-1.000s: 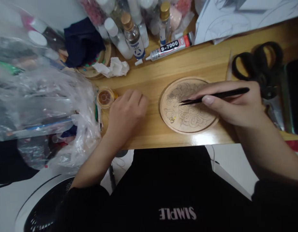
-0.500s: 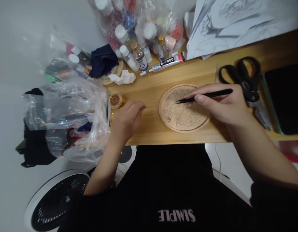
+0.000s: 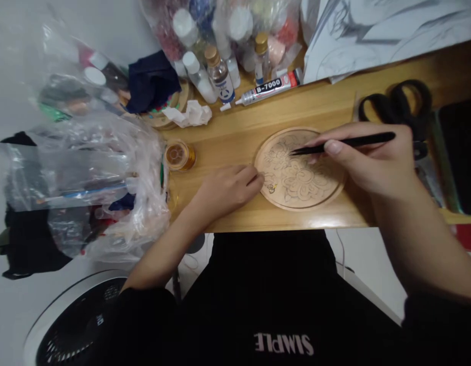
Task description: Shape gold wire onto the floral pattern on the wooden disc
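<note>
The right hand (image 3: 373, 162) grips a matt black tool (image 3: 342, 143) over a pale, unvarnished wooden disc (image 3: 300, 170) with pencilled lines. Under the disc, the wooden tabletop (image 3: 235, 142) shines smooth. Beyond the left hand (image 3: 228, 190), crinkled clear plastic bags (image 3: 90, 173) look glossy.

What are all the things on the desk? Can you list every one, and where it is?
wooden disc: 1, pale wood with drawn flowers, desk middle
tweezers: 1, black, over the disc
gold spool: 1, amber, left of the disc
glue tube: 1, white and red, marked B-7000, behind the disc
small bottles: several, clear with white or gold caps, desk back
scissors: 1, black, right
drawings: some sheets, grey pencil, back right
plastic bags: a heap, clear, left
fan: 1, white and black, bottom left
left hand: fingertips at the disc's left edge
right hand: holds the tweezers
</note>
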`<state>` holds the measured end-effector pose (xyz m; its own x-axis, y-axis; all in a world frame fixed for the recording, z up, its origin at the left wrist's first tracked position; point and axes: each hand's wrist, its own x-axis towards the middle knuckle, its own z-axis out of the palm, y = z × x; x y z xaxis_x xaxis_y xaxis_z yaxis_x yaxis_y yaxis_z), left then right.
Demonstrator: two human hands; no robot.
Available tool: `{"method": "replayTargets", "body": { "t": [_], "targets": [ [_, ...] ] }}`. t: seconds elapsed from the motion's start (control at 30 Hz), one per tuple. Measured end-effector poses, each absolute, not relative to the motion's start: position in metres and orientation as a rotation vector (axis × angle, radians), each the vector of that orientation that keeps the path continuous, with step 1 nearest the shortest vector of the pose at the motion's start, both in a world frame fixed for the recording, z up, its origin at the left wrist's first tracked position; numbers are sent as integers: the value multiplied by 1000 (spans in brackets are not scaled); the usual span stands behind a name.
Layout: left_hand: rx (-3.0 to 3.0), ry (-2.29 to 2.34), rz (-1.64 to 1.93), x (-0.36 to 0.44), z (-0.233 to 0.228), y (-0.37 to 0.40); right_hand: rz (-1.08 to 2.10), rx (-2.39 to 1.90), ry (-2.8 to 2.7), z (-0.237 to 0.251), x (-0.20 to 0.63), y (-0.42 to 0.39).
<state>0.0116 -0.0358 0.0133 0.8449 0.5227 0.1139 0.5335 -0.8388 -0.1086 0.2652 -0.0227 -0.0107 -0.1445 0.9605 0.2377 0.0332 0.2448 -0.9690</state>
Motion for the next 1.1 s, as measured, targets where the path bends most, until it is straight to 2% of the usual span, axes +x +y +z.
{"method": "replayTargets", "body": {
  "t": [0.23,0.43,0.67,0.9,1.1],
  "targets": [
    [-3005,-908,90,8,20,-33,1118,-1083,-1427,1,260,-31],
    [-3138,-1025,278,10,26,-27,1268,-819,-1921,-4,261,-23],
    [-3195,-1079,520,17,31,-18,1237,-690,-2042,-14,254,-22],
    [-3243,-1191,214,12,23,-21,1205,-746,-2050,-18,257,-23],
    [-3217,-1160,155,9,18,-22,1220,-793,-1971,-11,254,-23]
  ]
}}
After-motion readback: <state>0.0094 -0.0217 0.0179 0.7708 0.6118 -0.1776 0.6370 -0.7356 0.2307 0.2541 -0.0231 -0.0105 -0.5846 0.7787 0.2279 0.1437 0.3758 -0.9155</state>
